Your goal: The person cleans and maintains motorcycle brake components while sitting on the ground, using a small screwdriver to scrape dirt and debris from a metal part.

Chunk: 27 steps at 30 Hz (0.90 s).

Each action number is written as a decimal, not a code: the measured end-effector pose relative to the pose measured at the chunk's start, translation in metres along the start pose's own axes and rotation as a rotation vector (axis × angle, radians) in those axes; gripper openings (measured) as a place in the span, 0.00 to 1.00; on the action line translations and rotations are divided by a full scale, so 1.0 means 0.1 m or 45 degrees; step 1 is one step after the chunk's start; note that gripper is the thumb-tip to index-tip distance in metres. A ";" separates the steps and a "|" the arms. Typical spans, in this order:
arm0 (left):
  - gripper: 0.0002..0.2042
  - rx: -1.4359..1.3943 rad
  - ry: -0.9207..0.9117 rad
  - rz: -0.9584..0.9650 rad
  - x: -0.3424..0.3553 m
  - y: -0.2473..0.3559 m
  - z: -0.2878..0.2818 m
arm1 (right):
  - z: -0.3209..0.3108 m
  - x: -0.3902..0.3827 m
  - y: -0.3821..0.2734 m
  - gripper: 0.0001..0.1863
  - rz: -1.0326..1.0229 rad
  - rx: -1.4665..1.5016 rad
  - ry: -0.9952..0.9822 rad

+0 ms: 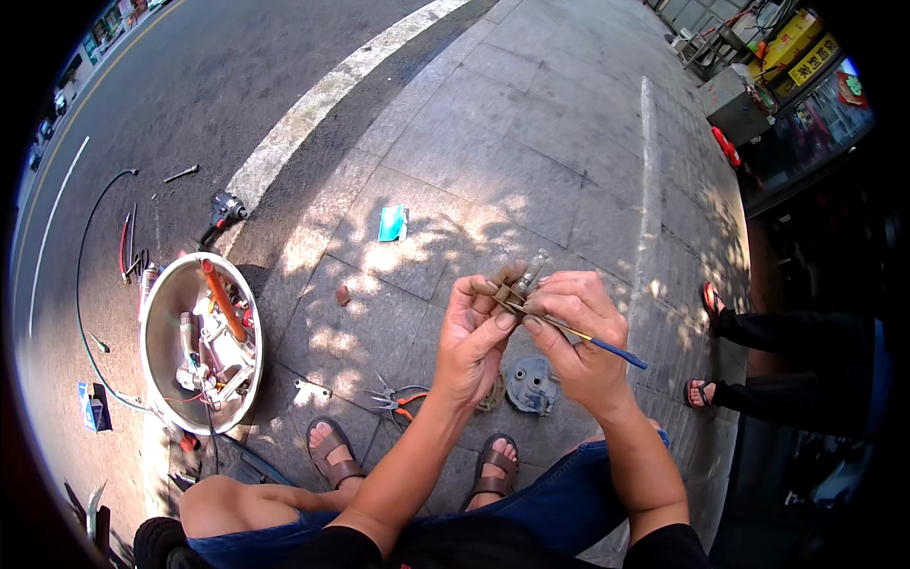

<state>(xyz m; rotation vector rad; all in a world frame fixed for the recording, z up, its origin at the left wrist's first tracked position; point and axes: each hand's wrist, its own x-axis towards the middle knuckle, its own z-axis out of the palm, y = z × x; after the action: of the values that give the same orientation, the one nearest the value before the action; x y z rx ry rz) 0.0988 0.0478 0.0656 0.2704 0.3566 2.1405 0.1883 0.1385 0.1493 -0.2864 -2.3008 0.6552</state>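
In front of me, above the pavement, my left hand (pixel 466 343) pinches a small brown, dirty metal part (pixel 510 296) between thumb and fingers. My right hand (pixel 586 327) meets it there, its fingers closed around a thin rod-like tool (pixel 618 354) with a blue end. The tool's tip lies against or beside the part; the fingers hide the exact contact. A shiny bolt-like piece (pixel 531 273) sticks up between both hands. Below them on the ground lie a round grey metal plate (pixel 533 386) and orange-handled pliers (pixel 406 408).
To the left stands a metal basin (pixel 156 327) of parts and tools. Beyond it lie a power wrench (pixel 224 214) and a long cable (pixel 81 237). A blue packet (pixel 391 224) rests on the paving. A person in dark trousers (pixel 796 327) is at the right.
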 end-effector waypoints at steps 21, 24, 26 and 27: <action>0.12 -0.088 0.103 0.006 0.01 -0.03 -0.08 | 0.17 -0.02 0.02 0.10 -0.084 -0.155 -0.002; 0.12 -0.107 0.121 0.035 0.01 -0.04 -0.07 | 0.20 -0.01 0.01 0.10 -0.129 -0.206 0.025; 0.11 -0.136 0.119 0.034 -0.01 -0.03 -0.02 | 0.19 -0.02 0.02 0.09 -0.119 -0.139 0.059; 0.11 -0.160 0.117 0.029 -0.01 -0.03 0.00 | 0.16 -0.02 0.02 0.09 -0.123 -0.141 0.054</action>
<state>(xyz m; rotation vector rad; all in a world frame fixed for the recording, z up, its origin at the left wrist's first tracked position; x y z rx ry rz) 0.1019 0.0486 0.0646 0.1048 0.2709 2.1925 0.1782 0.1333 0.1375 -0.2370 -2.2983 0.4700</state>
